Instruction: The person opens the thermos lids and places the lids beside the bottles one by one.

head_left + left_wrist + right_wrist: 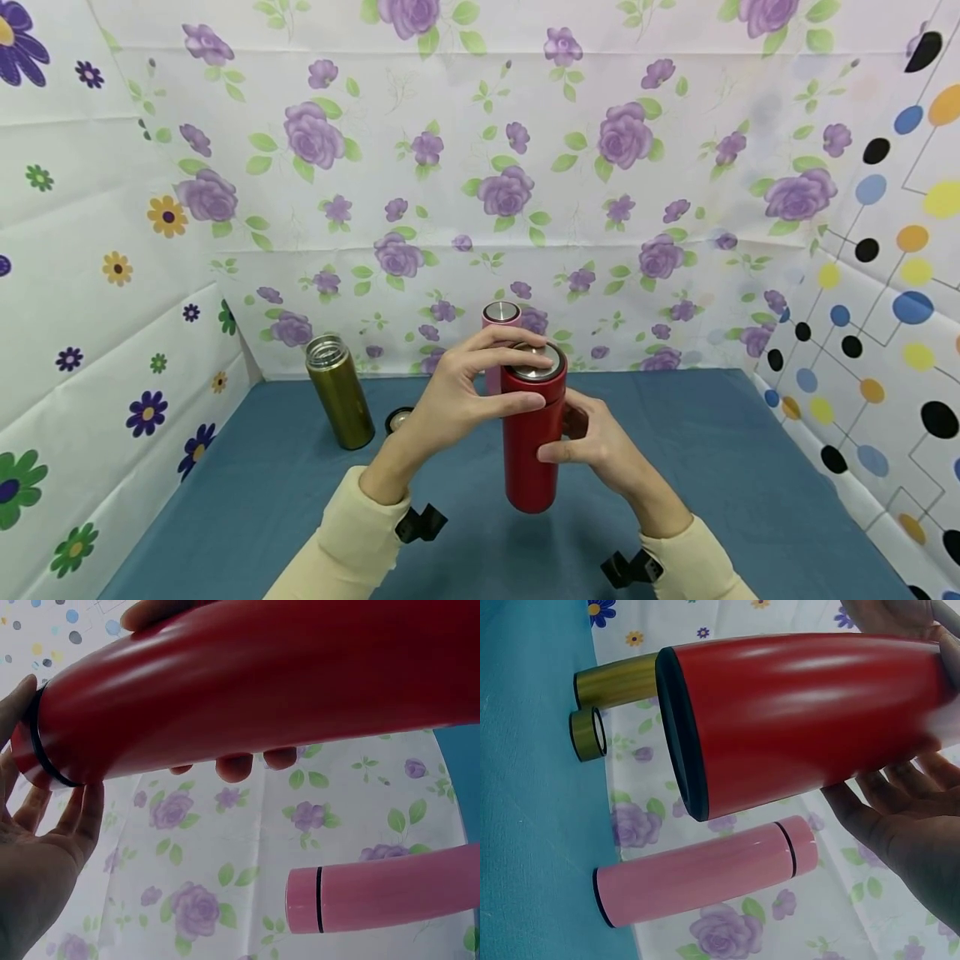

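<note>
Evidently the red vacuum flask (531, 458) was being held in the air, between both hands, above the blue tabletop (705, 467), with its dark base clear of the surface. Its long axis ran close to vertical, the lidded end pointing up and the base down. The red lid (28, 750) sat on top, its silver disc facing upward, so whatever the flask contained was hidden. The left hand (453, 390) gripped that lid, its fingers reaching over the top and its thumb laid against the side. The right hand (603, 442) was wrapped around the body of the flask below the lid, thumb on the near side and fingers behind. Toward the person's left stood the olive-gold flask (341, 404), uncapped, with its steel mouth turned upward; what lay inside it could not be made out. Just beside it rested the olive-gold lid (587, 736), separate from its flask and partly covered by the left wrist in the head view; which way up it lay could not be told. Behind the red flask stood the pink flask (697, 881), upright and near the floral cloth (465, 117), its silver-topped lid on and its contents likewise out of sight.
</note>
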The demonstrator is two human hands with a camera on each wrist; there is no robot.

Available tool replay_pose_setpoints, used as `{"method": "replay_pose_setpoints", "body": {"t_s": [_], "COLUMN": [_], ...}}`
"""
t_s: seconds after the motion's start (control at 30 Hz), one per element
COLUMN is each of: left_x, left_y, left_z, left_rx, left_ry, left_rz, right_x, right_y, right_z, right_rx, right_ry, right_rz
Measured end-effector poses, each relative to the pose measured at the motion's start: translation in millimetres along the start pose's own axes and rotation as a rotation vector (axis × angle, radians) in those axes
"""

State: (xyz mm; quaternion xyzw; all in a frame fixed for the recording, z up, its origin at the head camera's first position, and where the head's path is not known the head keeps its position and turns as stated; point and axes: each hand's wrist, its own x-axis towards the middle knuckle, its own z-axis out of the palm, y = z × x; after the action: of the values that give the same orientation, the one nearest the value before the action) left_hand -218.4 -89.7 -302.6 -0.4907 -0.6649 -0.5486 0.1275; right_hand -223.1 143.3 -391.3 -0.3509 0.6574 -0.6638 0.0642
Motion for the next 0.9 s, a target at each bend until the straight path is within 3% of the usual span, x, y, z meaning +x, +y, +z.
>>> {"method": "replay_pose_setpoints", "body": {"t_s": [0.4,0.73,0.9], "left_x": [-0.2,0.5,0.5], "left_y": [-0.3,2.1,1.9], "left_z": [-7.1,1.0,3.1], "left_rx": [-0.072,-0.012,0.024], "left_ry": [-0.144,-0.034,-0.019], "left_rz": [-0.028,-0.003,0.008], "right_x": [0,0,0], "right_y": [0,0,-1], "right_z": [0,-1,-1], "right_rx": [0.009,-0.002,-0.006], "right_ry": [-0.014,-0.009,-0.007], "right_rz": [0.007,0.003,-0.002]}}
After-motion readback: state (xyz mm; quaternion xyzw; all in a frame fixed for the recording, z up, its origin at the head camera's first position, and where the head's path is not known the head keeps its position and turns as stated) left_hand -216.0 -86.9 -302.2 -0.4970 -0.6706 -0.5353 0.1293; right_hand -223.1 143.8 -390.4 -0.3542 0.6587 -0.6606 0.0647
